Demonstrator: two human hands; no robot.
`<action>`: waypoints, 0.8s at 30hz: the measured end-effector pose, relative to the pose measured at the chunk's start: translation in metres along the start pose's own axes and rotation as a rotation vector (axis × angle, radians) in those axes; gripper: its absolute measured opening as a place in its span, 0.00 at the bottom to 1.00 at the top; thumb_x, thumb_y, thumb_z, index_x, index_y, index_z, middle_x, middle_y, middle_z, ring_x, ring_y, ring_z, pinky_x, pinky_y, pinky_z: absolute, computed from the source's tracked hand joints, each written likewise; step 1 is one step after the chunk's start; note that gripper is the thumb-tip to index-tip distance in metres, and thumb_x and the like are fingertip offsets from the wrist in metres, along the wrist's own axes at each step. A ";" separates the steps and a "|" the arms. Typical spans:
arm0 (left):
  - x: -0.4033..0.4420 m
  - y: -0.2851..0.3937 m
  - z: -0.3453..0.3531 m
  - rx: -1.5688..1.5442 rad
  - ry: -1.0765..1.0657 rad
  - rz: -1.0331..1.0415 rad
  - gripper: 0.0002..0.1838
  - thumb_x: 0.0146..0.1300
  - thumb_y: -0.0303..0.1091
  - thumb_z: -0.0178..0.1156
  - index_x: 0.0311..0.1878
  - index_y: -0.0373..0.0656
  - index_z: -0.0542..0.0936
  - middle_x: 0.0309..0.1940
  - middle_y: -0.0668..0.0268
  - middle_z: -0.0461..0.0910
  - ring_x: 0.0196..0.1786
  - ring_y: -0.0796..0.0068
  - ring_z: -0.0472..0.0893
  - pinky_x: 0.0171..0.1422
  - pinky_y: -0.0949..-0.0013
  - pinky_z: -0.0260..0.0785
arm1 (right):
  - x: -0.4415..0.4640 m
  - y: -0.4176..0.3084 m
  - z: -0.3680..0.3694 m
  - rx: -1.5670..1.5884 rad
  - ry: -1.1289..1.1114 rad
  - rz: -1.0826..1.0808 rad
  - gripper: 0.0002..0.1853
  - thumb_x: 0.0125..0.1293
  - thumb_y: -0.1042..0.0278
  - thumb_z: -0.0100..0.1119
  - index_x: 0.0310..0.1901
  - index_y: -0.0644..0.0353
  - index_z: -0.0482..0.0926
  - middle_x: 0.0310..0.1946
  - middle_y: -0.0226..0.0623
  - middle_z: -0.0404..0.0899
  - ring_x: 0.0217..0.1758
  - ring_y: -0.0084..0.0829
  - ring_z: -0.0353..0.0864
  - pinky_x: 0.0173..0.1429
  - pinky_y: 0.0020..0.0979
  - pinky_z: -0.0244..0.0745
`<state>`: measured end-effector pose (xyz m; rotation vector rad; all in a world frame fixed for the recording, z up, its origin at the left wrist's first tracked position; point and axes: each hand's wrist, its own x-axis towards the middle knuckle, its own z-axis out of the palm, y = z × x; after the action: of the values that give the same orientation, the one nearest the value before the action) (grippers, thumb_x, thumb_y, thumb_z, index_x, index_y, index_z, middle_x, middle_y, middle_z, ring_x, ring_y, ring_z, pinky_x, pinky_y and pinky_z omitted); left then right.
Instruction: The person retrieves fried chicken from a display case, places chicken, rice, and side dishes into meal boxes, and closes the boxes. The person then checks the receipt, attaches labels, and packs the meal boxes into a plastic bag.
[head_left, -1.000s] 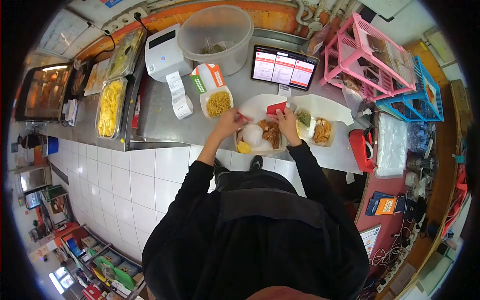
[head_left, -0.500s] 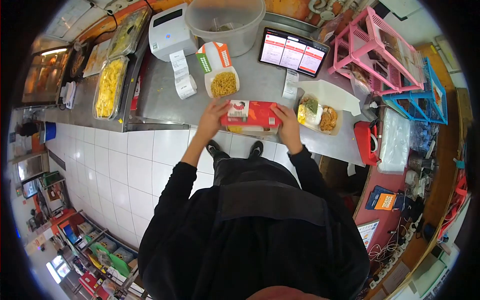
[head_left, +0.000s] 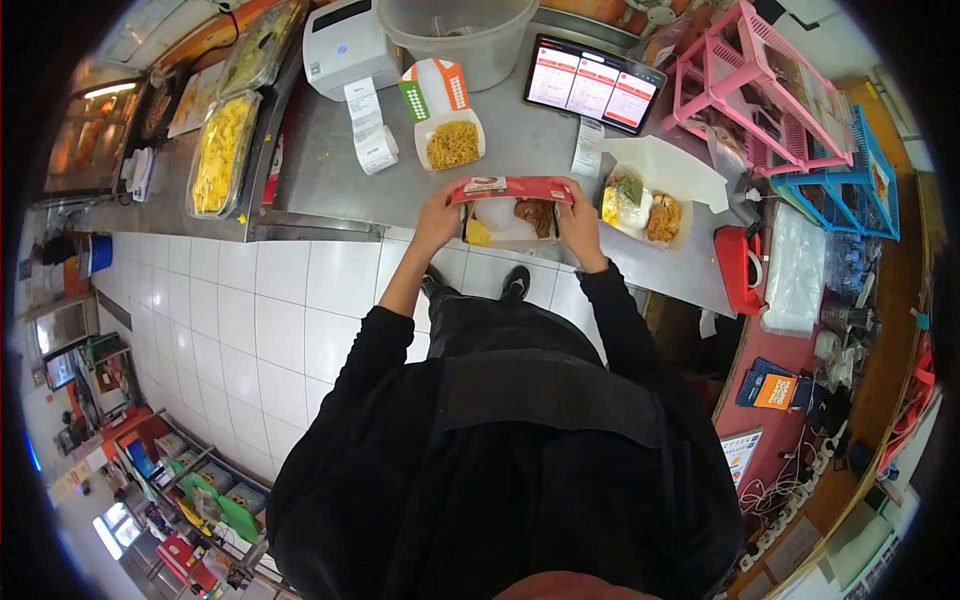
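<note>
A red meal box (head_left: 522, 187) is at the counter's front edge, its lid partly lowered. Rice, fried chicken and a yellow food show through its open front. My left hand (head_left: 438, 215) grips the left side of the box, and my right hand (head_left: 579, 222) grips the right side. Beyond it stands a small open box of noodles (head_left: 453, 146) with a green and orange flap. To the right, an open white box (head_left: 655, 203) holds chicken, rice and something green.
Along the back are a white printer (head_left: 349, 50) with a paper strip, a large clear tub (head_left: 458, 45) and a tablet (head_left: 594, 83). Pink racks (head_left: 752, 95) and a red tape dispenser (head_left: 738, 270) are at right. A tray of yellow food (head_left: 223, 155) sits at left.
The lid came down over the food, showing its red outside, then tipped up slightly so the food shows again. Both hands shifted to the box's sides. The camera view moved a little.
</note>
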<state>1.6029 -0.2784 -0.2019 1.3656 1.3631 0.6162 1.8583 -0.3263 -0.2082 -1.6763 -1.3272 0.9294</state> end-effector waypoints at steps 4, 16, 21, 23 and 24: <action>-0.007 -0.011 0.004 -0.197 -0.071 0.049 0.23 0.63 0.27 0.53 0.64 0.46 0.73 0.51 0.53 0.81 0.56 0.65 0.79 0.60 0.68 0.68 | -0.002 0.015 0.003 0.007 -0.031 -0.033 0.17 0.69 0.65 0.50 0.58 0.54 0.71 0.51 0.46 0.79 0.52 0.40 0.81 0.53 0.33 0.73; 0.007 -0.050 0.011 -0.384 0.171 -0.099 0.22 0.57 0.27 0.67 0.55 0.34 0.76 0.47 0.54 0.82 0.46 0.72 0.82 0.50 0.69 0.76 | 0.004 0.050 0.009 0.431 -0.050 0.269 0.21 0.61 0.66 0.66 0.55 0.61 0.75 0.44 0.42 0.83 0.44 0.27 0.81 0.48 0.26 0.75; 0.014 -0.057 0.010 -0.382 0.229 -0.027 0.27 0.51 0.28 0.72 0.54 0.34 0.72 0.45 0.54 0.82 0.47 0.69 0.82 0.47 0.68 0.77 | 0.006 0.074 0.017 0.547 0.071 0.203 0.19 0.59 0.70 0.68 0.52 0.61 0.77 0.38 0.41 0.85 0.41 0.25 0.83 0.45 0.22 0.76; 0.015 -0.047 0.005 -0.299 0.151 -0.033 0.33 0.49 0.29 0.74 0.57 0.35 0.70 0.50 0.53 0.80 0.52 0.66 0.80 0.51 0.63 0.76 | 0.011 0.046 0.002 0.198 0.003 -0.024 0.26 0.55 0.69 0.70 0.56 0.59 0.74 0.46 0.46 0.79 0.49 0.31 0.79 0.52 0.27 0.73; 0.013 -0.020 0.001 0.202 0.158 0.204 0.37 0.45 0.32 0.75 0.59 0.35 0.69 0.55 0.51 0.76 0.58 0.62 0.76 0.58 0.58 0.71 | 0.017 0.020 -0.009 -0.146 -0.054 -0.250 0.33 0.51 0.67 0.72 0.60 0.57 0.72 0.53 0.52 0.74 0.57 0.37 0.74 0.59 0.32 0.70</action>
<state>1.5990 -0.2715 -0.2246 1.6628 1.4528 0.7508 1.8778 -0.3138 -0.2238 -1.5555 -1.6328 0.7506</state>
